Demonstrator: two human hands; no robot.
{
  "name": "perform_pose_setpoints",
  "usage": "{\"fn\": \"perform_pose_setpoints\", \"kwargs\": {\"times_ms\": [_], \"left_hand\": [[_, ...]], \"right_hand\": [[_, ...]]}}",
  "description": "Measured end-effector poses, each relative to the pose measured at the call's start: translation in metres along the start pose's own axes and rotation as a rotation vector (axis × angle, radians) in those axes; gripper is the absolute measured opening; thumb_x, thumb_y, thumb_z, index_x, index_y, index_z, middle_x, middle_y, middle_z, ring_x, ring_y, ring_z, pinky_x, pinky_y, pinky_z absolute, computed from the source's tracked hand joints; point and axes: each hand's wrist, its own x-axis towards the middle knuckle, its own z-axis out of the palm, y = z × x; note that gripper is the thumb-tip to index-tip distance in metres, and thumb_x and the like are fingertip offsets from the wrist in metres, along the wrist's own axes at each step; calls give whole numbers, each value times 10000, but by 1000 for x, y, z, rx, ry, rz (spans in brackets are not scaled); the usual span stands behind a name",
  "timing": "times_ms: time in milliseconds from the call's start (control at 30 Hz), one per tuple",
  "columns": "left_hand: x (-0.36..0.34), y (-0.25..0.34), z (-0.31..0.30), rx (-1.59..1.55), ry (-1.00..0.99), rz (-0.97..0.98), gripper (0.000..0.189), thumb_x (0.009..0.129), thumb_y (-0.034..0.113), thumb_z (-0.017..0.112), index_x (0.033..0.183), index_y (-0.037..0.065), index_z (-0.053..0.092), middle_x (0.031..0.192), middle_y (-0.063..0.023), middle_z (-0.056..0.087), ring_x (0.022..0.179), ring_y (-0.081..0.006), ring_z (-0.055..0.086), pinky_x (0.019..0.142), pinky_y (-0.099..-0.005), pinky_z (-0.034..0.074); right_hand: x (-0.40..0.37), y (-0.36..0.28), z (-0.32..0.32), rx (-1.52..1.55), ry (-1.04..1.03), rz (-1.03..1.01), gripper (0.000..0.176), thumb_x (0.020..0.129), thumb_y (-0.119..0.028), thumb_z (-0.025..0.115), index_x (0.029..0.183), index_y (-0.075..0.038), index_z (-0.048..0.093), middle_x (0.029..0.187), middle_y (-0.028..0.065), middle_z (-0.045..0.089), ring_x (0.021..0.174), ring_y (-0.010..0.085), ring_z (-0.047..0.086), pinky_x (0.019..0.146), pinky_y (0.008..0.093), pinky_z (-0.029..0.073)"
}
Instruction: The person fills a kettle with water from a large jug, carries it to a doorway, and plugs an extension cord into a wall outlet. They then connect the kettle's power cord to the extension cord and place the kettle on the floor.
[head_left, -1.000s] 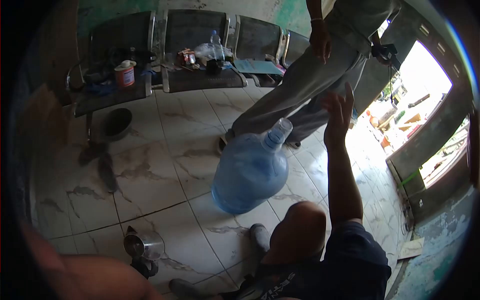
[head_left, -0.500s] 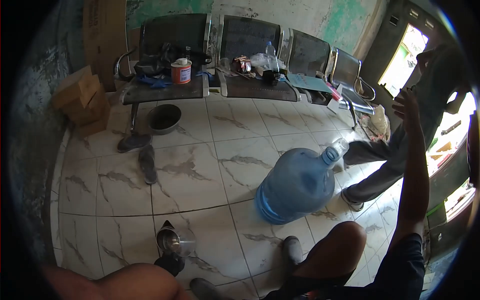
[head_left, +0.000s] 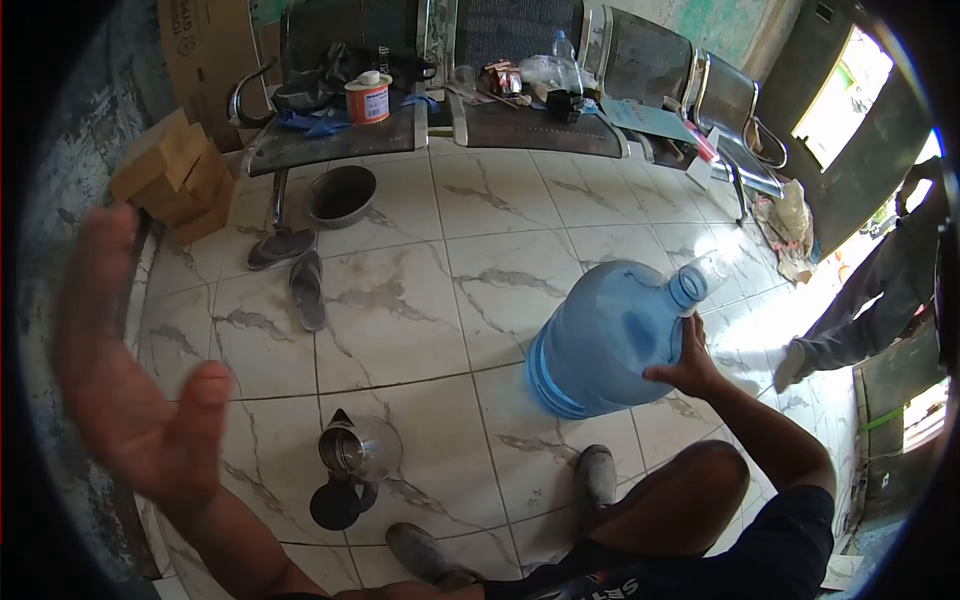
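Note:
My right hand (head_left: 692,366) grips the blue water jug (head_left: 605,340) just below its neck, thumb and fingers spread along its shoulder. The jug leans toward the right on the tiled floor, and something clear sits at its mouth. My left hand (head_left: 145,370) is raised at the left, fingers stretched out with nothing in them, slightly blurred. Below and to the right of that hand stands a metal kettle (head_left: 365,449) on the floor. Its black lid (head_left: 340,504) hangs swung back on the near side, so part of the shiny inside shows.
A row of metal chairs (head_left: 340,145) lines the wall, holding an orange can (head_left: 368,103), a plastic bottle (head_left: 563,48) and a light-blue folder (head_left: 645,119). Beneath are a dark basin (head_left: 342,196) and sandals (head_left: 307,290). Cardboard boxes (head_left: 180,180) stand left; another person's leg (head_left: 865,305) is right.
My right hand has come down from the air onto the jug. My left hand has risen into view, leaving the kettle uncovered. The other person has moved away to the right.

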Motion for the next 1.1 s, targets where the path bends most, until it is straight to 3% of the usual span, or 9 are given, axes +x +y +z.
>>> {"fn": "perform_pose_setpoints", "kwargs": {"times_ms": [100, 400, 533, 600, 667, 700, 767, 967, 1100], "left_hand": [[-23, -6, 28, -25, -246, -137, 597, 755, 268, 783, 1242, -4, 571, 1336, -188, 553, 1340, -387, 440, 1121, -524, 334], [-70, 3, 159, -453, -622, -373, 555, 698, 213, 825, 1197, 66, 632, 1287, -164, 575, 1260, -365, 499, 1057, -460, 407], [-144, 82, 272, -975, -957, -759, 985, 811, 399, 804, 1508, -40, 265, 1488, -262, 405, 1413, -369, 364, 1154, -439, 305], [-197, 139, 321, -1086, -896, -710, 1262, 796, 489, 797, 1512, -102, -59, 1589, -328, 99, 1497, -381, 134, 1200, -450, 190], [-217, 192, 330, -1120, -811, -839, 1426, 733, 589, 802, 1479, -61, -225, 1543, -415, -57, 1462, -536, -7, 1195, -520, 149], [-226, 219, 331, -1130, -819, -856, 1426, 733, 589, 802, 1479, -61, -225, 1543, -415, -57, 1462, -536, -7, 1195, -520, 149], [-237, 252, 332, -1039, -777, -991, 1474, 691, 621, 813, 1479, -44, -240, 1514, -422, -169, 1437, -571, -88, 1176, -588, 132], [-248, 279, 367, -954, -661, -1146, 1525, 676, 590, 843, 1439, -64, -303, 1499, -381, -286, 1451, -501, -180, 1196, -560, 47], [-248, 294, 395, -818, -457, -1105, 1489, 701, 560, 838, 1451, 18, -328, 1469, -438, -236, 1400, -633, -78, 1157, -652, 121]], "right_hand": [[-20, 11, 8, -169, 71, -265, 1592, 446, -634, 912, 1537, 30, -39, 1566, 322, 69, 1451, 508, 78, 1178, 567, 148], [-1, -17, 19, -192, 239, -321, 1433, 554, -717, 818, 1536, 34, 93, 1552, 329, 160, 1441, 518, 147, 1169, 615, 130], [12, -45, 30, -136, 313, -200, 1406, 571, -724, 803, 1535, 34, 115, 1562, 310, 166, 1447, 511, 141, 1166, 616, 148], [9, -53, 29, -178, 286, -177, 1387, 588, -725, 795, 1539, 23, 117, 1560, 314, 169, 1455, 499, 127, 1172, 595, 160], [-2, -17, 26, -146, 270, -202, 1367, 608, -705, 801, 1544, 13, 111, 1564, 294, 178, 1453, 477, 159, 1171, 575, 182], [-8, -2, 24, -108, 244, -238, 1347, 628, -685, 807, 1548, 3, 105, 1568, 274, 187, 1452, 454, 192, 1171, 554, 203], [-10, 1, 21, 906, 236, 143, 1254, 715, -619, 796, 1558, -16, 90, 1541, 217, 272, 1419, 382, 297, 1151, 489, 275], [-1, 43, 38, 1151, 151, 209, 1007, 853, -517, 724, 1538, -33, 167, 1446, 165, 406, 1337, 290, 410, 1110, 418, 345], [5, 55, 46, 1054, 242, 147, 927, 878, -521, 668, 1513, -6, 230, 1434, 155, 424, 1302, 277, 433, 1096, 395, 346]]}}
